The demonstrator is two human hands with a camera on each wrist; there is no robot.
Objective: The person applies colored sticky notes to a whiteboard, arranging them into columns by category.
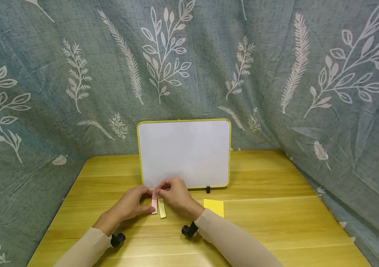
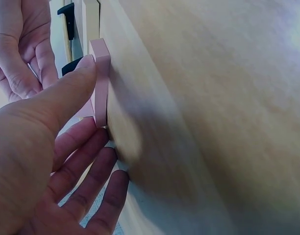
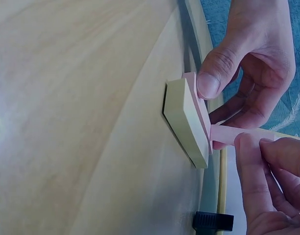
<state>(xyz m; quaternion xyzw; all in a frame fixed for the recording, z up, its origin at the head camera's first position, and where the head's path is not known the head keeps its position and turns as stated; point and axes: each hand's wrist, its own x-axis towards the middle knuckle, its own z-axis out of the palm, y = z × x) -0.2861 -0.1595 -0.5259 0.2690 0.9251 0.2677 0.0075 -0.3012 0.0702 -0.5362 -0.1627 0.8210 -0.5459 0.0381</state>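
The bare table (image 1: 162, 246) extends on the near side of the pink pad (image 1: 154, 206), the reference for all positions below. The cream pad (image 1: 162, 210) lies just to the right of the pink pad, roughly parallel to it; a yellow sheet (image 1: 214, 207) lies farther to its right. The pink pad lies with its long axis running away from the person. The left hand (image 1: 130, 203), the nearer of the two, grips it from the left: thumb at the near end, index finger toward the far end, remaining fingers spread. The right hand (image 1: 176, 193) is above and to the right of the pad's far end, thumb and forefinger pinching the free end of a pink strip (image 3: 226, 134). The governing relation, as judged, is this: the strip rises from the far part of the pad, at an angle to its long axis, and appears joined to it; the left hand provides the anchor, and tension would act through the right fingers. Beyond the pad's far end stands the whiteboard (image 1: 185, 154), a black foot (image 1: 208, 190) at its lower edge; behind it hangs the patterned curtain (image 1: 189, 100).
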